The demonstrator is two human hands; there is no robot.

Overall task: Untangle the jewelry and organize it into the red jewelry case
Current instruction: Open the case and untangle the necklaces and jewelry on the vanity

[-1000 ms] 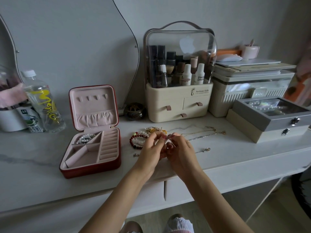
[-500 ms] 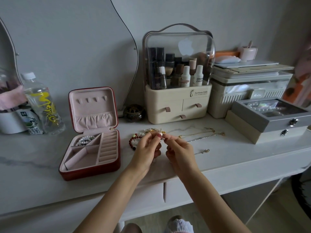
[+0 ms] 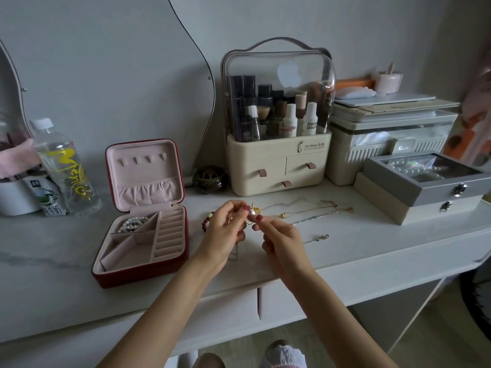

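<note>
Now jewelry (image 3: 251, 215) between both hands' fingertips.

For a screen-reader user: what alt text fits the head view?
Two hands, left hand and right hand, pinch a small gold and pearl jewelry piece above a white vanity top. The open red jewelry case lies left, pearls in one compartment; chains lie right.

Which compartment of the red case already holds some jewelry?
The back-left compartment of the red case: a pearl bracelet lies in it. The other compartments hold nothing visible.
</note>
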